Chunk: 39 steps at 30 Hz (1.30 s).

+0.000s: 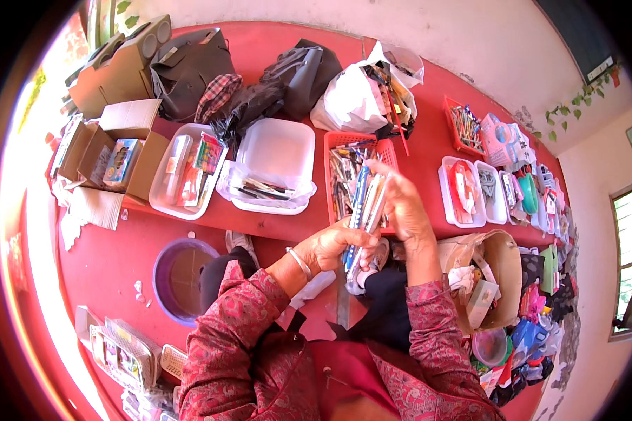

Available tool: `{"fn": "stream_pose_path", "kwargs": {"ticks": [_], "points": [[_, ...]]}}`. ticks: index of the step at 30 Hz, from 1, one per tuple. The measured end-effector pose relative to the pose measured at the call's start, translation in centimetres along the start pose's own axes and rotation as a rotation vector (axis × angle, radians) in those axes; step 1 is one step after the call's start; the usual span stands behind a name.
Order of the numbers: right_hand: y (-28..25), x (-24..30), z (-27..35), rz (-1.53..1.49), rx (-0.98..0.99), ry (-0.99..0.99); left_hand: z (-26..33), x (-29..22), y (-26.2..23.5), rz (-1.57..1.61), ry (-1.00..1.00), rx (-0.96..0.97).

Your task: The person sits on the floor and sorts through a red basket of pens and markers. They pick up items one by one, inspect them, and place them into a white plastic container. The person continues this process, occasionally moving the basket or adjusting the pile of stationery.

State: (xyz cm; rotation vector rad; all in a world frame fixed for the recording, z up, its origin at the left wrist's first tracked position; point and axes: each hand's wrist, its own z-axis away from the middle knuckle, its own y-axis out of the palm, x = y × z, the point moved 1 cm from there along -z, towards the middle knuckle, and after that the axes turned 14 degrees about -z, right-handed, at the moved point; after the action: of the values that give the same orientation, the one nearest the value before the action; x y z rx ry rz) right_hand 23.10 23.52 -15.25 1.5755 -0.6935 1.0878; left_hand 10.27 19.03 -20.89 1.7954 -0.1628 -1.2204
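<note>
hands: left hand (328, 247) closed round bundle of pens (363, 214); right hand (402, 203) fingers pinch its top
bundle: held above red basket (336, 144)
progress: basket still holds many pens; sorting looks partway

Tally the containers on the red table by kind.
Clear plastic tubs: 4
Red baskets: 2
Open cardboard boxes: 1
White plastic bags: 1
Total: 8
The far right end is too crowded to count.
</note>
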Motion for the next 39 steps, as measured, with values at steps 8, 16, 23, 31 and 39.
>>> {"fn": "stream_pose_path", "kwargs": {"ticks": [8, 16, 23, 31, 39], "points": [[2.7, 1.4, 2.7, 1.749, 0.453, -0.430, 0.7, -0.6, -1.5, -0.049, -0.294, -0.107], [-1.0, -1.6, 2.3, 1.420, 0.415, -0.587, 2.0, -1.8, -1.5, -0.007, -0.340, 0.047], [-1.5, -0.8, 2.6, 0.301, 0.019, 0.283, 1.8, -3.2, -4.2, -0.172, -0.104, -0.348], [0.2, -5.6, 3.8, -0.356, 0.121, 0.717, 0.6, -2.4, -0.6, -0.392, -0.029, -0.327], [-0.9, -5.0, 3.2, -0.278, 0.187, 0.598, 1.1, -3.1, -0.5, -0.191, 0.145, -0.603]]}}
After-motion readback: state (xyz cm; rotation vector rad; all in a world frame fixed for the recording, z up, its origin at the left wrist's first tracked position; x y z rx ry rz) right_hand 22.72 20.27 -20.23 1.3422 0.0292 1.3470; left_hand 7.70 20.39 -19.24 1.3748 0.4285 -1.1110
